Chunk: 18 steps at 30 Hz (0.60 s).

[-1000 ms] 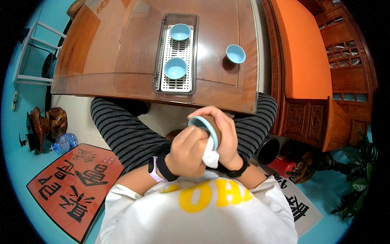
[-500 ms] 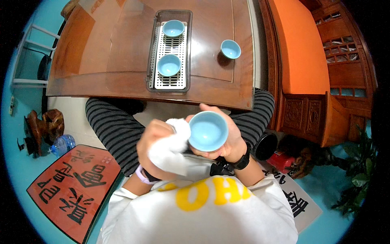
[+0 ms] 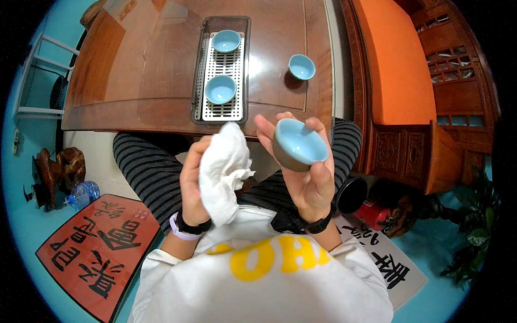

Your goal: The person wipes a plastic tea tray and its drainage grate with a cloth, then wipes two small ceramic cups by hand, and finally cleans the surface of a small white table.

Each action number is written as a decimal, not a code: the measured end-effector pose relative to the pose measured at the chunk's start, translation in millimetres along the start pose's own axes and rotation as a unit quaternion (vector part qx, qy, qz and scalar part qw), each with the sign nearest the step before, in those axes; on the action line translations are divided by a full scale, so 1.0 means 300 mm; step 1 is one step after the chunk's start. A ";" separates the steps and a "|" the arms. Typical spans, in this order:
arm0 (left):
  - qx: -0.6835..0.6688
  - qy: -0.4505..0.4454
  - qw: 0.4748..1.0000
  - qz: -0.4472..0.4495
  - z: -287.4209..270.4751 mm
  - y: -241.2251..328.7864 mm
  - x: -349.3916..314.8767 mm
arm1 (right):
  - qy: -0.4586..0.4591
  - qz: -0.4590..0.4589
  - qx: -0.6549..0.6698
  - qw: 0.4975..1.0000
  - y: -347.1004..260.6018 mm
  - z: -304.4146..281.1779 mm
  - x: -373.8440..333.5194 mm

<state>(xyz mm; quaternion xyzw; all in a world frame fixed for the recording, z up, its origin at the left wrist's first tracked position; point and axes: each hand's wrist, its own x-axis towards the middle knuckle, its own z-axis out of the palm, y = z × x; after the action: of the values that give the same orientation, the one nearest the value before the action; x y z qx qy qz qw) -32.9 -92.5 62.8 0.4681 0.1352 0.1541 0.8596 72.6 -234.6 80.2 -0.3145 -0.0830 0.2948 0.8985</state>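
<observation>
In my right hand (image 3: pixel 309 185) rests a teacup (image 3: pixel 300 141), pale blue inside and brownish outside. It is tilted, with my fingers and thumb around its wall and rim. My left hand (image 3: pixel 193 180) is closed on a crumpled white cloth (image 3: pixel 223 175), which stands apart from the cup, to its left. Beyond my hands, a tea tray (image 3: pixel 246 102) with a slotted white top lies on the table. Two blue cups, a far one (image 3: pixel 226 41) and a near one (image 3: pixel 221 89), stand upright on it. Another blue cup (image 3: pixel 301 67) stands directly on the table, right of the tray.
The brown wooden table (image 3: pixel 167 70) has its near edge just past my knees. An orange-cushioned wooden bench (image 3: pixel 393 70) runs along the right. On the floor are a red sign (image 3: pixel 99 253), a plastic water bottle (image 3: pixel 85 194) and a black bin (image 3: pixel 351 195).
The cloth has come away from the cup, and my left hand has moved slightly left. My right hand has shifted right and tipped the cup, so its outer wall now shows.
</observation>
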 end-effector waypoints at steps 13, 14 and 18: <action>0.137 0.026 0.985 0.103 0.069 -0.097 0.008 | 0.043 0.040 -0.126 0.990 0.101 -0.009 -0.042; 0.177 0.020 0.976 0.129 0.060 -0.093 0.008 | 0.023 0.032 -0.148 0.988 0.080 0.001 -0.033; 0.183 -0.006 0.973 0.139 0.045 -0.097 -0.006 | -0.100 0.041 -0.341 0.934 -0.002 -0.052 -0.008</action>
<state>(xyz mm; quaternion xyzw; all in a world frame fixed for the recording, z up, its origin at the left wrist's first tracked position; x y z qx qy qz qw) -25.4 -118.3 45.4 0.6327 0.0900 0.2418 0.7302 76.1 -244.5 68.3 -0.5742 -0.2554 0.3149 0.7112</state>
